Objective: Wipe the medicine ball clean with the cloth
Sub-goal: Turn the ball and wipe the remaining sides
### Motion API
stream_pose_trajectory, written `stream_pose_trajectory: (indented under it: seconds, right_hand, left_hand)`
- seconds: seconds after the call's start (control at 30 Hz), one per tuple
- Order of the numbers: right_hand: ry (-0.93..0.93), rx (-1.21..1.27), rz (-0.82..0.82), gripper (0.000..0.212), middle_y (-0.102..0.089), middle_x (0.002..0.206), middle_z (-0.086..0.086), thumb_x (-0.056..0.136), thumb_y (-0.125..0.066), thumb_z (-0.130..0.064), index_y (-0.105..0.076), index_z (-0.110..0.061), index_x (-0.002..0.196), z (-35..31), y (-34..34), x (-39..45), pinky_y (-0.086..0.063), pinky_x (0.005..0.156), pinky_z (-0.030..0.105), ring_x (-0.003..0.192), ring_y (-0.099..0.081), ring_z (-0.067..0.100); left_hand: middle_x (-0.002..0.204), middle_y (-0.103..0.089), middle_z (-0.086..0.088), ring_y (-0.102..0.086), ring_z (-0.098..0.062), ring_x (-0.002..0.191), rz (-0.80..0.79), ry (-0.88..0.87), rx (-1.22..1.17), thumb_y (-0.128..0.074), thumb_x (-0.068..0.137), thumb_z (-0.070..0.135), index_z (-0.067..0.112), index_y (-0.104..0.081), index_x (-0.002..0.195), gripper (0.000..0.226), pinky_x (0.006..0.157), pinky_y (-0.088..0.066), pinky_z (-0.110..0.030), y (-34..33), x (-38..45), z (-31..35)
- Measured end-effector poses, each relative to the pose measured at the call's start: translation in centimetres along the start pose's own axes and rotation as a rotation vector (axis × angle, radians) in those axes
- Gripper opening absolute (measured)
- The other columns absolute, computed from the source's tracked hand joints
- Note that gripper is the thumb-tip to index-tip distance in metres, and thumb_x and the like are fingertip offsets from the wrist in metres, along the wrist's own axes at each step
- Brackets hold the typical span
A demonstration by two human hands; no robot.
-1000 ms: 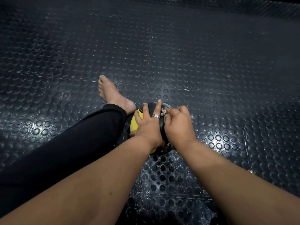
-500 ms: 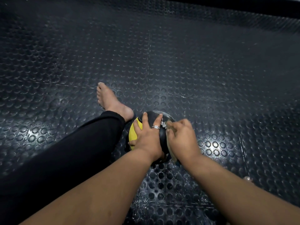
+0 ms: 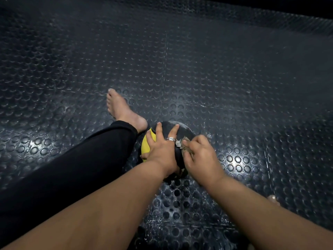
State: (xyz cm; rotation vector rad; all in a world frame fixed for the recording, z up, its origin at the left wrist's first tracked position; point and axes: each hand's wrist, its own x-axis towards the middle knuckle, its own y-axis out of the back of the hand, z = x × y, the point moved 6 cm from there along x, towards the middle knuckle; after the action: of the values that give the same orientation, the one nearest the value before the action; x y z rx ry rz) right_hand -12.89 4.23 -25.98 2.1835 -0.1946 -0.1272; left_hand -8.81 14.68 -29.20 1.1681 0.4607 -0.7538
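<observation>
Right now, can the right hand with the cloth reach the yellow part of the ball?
Probably not yet: the left hand lies spread over the yellow part of the ball, between it and the right hand with the cloth.

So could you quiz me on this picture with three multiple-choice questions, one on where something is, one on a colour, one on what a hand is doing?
1. Where does the ball sit?
A. On the studded floor, beside the bare foot
B. On a shelf
C. In the person's lap

2. What colours show on the ball?
A. Red and white
B. Black and yellow
C. All blue

3. What is the right hand doing?
A. Hanging idle off the ball
B. Lying flat on the floor
C. Holding the cloth against the ball

Answers:
1 A, the ball rests on the dark floor next to the foot.
2 B, a yellow patch shows by the left hand, the rest is black.
3 C, its fingers curl round a pale cloth pressed to the ball, while the left hand lies spread on top.
</observation>
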Motion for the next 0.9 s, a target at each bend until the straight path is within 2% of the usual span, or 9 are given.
stream_pose_trajectory:
  seconds: [0.1,0.23,0.3,0.43,0.5,0.6,0.67,0.8,0.9]
  right_hand:
    - [0.065,-0.006,0.039,0.020,-0.046,0.086,0.000,0.086,-0.059,-0.009,-0.069,-0.003,0.102,0.4,0.2,-0.3,-0.050,0.073,0.030,0.076,-0.050,0.017]
    - [-0.275,0.088,0.124,0.026,-0.051,0.099,0.004,0.092,-0.050,-0.012,-0.068,-0.006,0.110,1.7,0.3,2.5,-0.036,0.084,0.016,0.088,-0.051,0.016]
    - [-0.327,0.041,0.119,0.026,-0.056,0.105,0.009,0.091,-0.049,-0.012,-0.069,-0.009,0.107,1.1,0.0,3.7,-0.038,0.085,0.021,0.092,-0.053,0.020]
    - [-0.010,0.059,-0.031,0.021,-0.051,0.097,0.003,0.086,-0.060,-0.012,-0.072,-0.015,0.103,-1.3,-0.3,3.1,-0.046,0.082,0.032,0.091,-0.053,0.023]
    - [0.113,0.025,-0.113,0.023,-0.053,0.097,0.002,0.084,-0.064,-0.010,-0.072,-0.015,0.104,-0.6,-0.1,2.2,-0.045,0.083,0.030,0.092,-0.053,0.023]
    - [0.160,0.015,-0.057,0.025,-0.054,0.097,0.000,0.082,-0.067,-0.008,-0.071,-0.015,0.106,1.3,0.7,-0.2,-0.042,0.084,0.022,0.090,-0.053,0.018]
    - [-0.039,0.113,-0.037,0.024,-0.055,0.098,-0.004,0.085,-0.066,-0.009,-0.071,-0.016,0.107,3.4,0.7,-2.3,-0.044,0.086,0.018,0.089,-0.053,0.011]
    - [-0.924,0.546,0.129,0.019,-0.065,0.084,0.006,0.090,-0.060,-0.012,-0.067,-0.005,0.107,9.7,0.0,-6.8,-0.054,0.080,0.039,0.074,-0.060,0.019]
    - [-1.080,0.675,0.197,0.018,-0.065,0.077,0.006,0.090,-0.060,-0.012,-0.066,-0.004,0.105,9.7,-0.1,-6.4,-0.053,0.086,0.048,0.079,-0.063,0.025]
  left_hand:
    - [0.152,0.035,0.003,0.024,-0.037,0.143,-0.004,-0.011,0.005,-0.092,0.062,0.027,0.056,0.014,0.145,0.137,0.101,-0.033,-0.069,0.0,-0.2,0.1]
    - [0.153,0.035,0.004,0.024,-0.037,0.143,0.006,-0.011,0.010,-0.092,0.061,0.028,0.057,0.015,0.144,0.138,0.101,-0.033,-0.071,0.1,-0.1,0.3]
    - [0.154,0.033,0.005,0.023,-0.037,0.144,0.023,-0.005,-0.006,-0.090,0.064,0.022,0.059,0.017,0.142,0.138,0.099,-0.031,-0.073,0.0,-0.1,0.3]
    - [0.154,0.033,0.006,0.024,-0.035,0.144,0.040,-0.007,-0.027,-0.091,0.064,0.025,0.056,0.028,0.139,0.144,0.102,-0.031,-0.071,0.1,-0.2,-0.5]
    - [0.154,0.032,0.006,0.023,-0.035,0.144,0.036,-0.017,-0.025,-0.091,0.062,0.030,0.055,0.029,0.140,0.145,0.103,-0.032,-0.071,0.0,-0.6,-0.4]
    - [0.155,0.030,0.005,0.020,-0.036,0.145,0.041,-0.022,-0.007,-0.092,0.059,0.031,0.055,0.029,0.140,0.147,0.105,-0.031,-0.069,0.1,-0.5,0.2]
    - [0.157,0.026,0.002,0.018,-0.039,0.145,0.040,-0.030,-0.014,-0.094,0.054,0.034,0.052,0.025,0.144,0.150,0.113,-0.022,-0.063,0.9,0.0,0.3]
    - [0.160,0.020,-0.004,0.014,-0.043,0.145,0.028,-0.028,-0.055,-0.096,0.052,0.034,0.047,0.010,0.150,0.145,0.120,-0.014,-0.052,2.3,0.5,0.0]
    - [0.159,0.021,-0.005,0.015,-0.043,0.145,0.051,-0.014,-0.057,-0.095,0.054,0.035,0.046,0.008,0.151,0.142,0.120,-0.013,-0.053,1.5,-0.3,0.6]
